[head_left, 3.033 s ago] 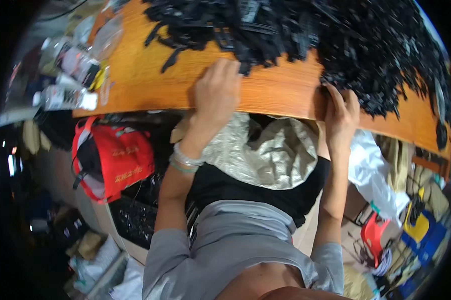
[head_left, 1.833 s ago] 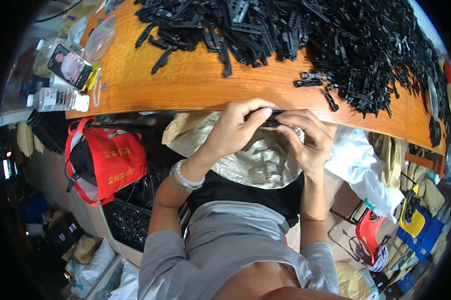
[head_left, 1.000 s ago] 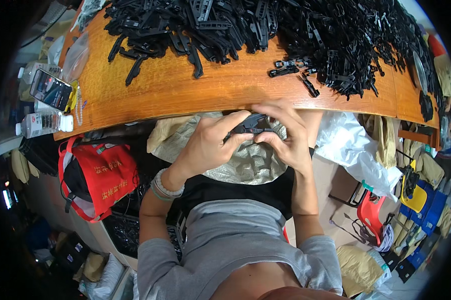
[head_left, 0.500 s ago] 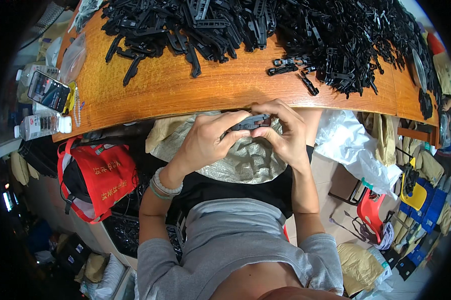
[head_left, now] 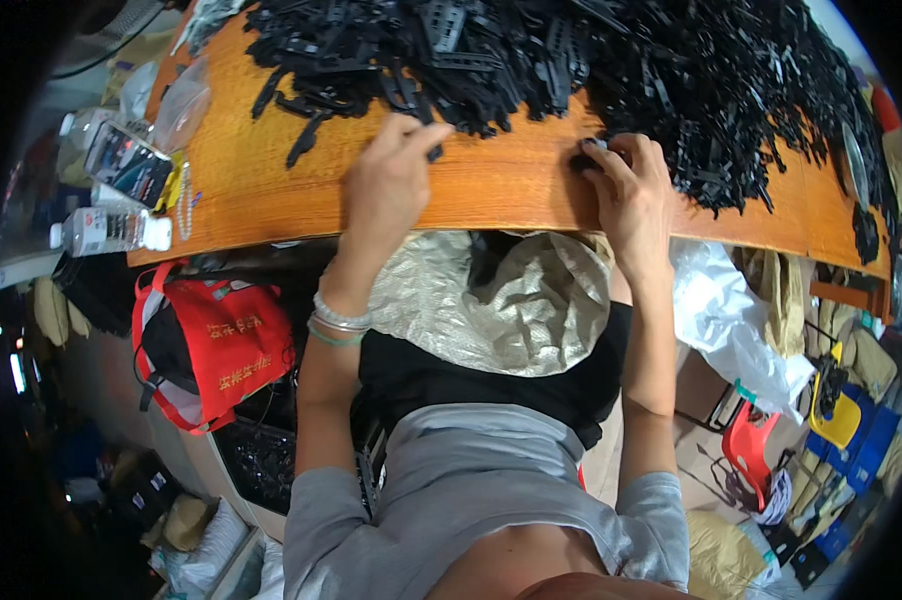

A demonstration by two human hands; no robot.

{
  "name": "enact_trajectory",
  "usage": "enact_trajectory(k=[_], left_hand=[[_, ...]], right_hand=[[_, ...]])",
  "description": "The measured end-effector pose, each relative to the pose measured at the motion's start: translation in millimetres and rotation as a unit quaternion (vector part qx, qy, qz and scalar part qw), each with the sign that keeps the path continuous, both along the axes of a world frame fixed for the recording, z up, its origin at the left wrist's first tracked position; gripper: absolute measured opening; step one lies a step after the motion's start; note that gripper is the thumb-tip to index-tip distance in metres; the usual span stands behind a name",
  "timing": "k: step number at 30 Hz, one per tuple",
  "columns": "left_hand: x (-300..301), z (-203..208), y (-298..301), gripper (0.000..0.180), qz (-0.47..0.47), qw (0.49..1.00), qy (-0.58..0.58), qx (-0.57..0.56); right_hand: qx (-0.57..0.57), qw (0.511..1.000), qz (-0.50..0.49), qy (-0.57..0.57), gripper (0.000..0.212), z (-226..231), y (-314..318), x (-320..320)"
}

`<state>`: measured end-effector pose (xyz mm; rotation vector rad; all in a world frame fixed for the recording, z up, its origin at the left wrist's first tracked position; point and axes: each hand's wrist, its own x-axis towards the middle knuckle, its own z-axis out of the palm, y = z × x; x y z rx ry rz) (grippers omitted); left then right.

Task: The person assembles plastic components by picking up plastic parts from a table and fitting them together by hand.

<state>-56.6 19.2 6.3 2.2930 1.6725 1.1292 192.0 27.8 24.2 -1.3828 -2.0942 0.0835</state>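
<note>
My left hand (head_left: 386,185) is over the table at the near edge of a pile of long black plastic parts (head_left: 451,60). Its fingers are slightly blurred but apart, with nothing visible between them, close to one long part that sticks out of the pile. My right hand (head_left: 636,190) is beside a heap of smaller black plastic clips (head_left: 716,130). Its thumb and fingertips pinch a small black clip (head_left: 583,158) just above the wood; the fingers partly hide it. Across my lap, below the table edge, lies an open pale woven sack (head_left: 531,320).
On the table's left end are a phone (head_left: 129,165), plastic bottles (head_left: 111,230) and a clear bag (head_left: 183,110). A red bag (head_left: 226,340) hangs below on the left. White plastic sheeting (head_left: 726,310) and a red stool (head_left: 751,450) are at the right.
Both hands held a black plastic part together over the sack; that part is out of them now. They have moved apart and forward, left to the long parts, right to the small clips.
</note>
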Motion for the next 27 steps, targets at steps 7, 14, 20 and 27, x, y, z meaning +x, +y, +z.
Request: enact_trajectory(k=[7,14,20,27], left_hand=[[8.3,-0.5,1.1,0.009,0.014,1.000,0.007,-0.005],[-0.5,-4.3,0.9,0.024,0.110,0.993,0.021,-0.025],[16.3,5.3,-18.6,0.011,0.122,0.969,-0.213,0.001],[35.6,38.8,-43.4,0.024,-0.211,0.758,-0.492,-0.373]], right_hand=[[0.086,0.996,0.036,0.004,0.024,-18.0,2.6,9.8],[0.100,0.993,0.040,0.054,0.022,-18.0,-5.3,-5.5],[0.015,0.923,0.028,0.384,0.019,-10.7,-22.9,-14.6],[-0.229,0.808,0.246,0.483,0.011,13.1,-41.9,-8.5]])
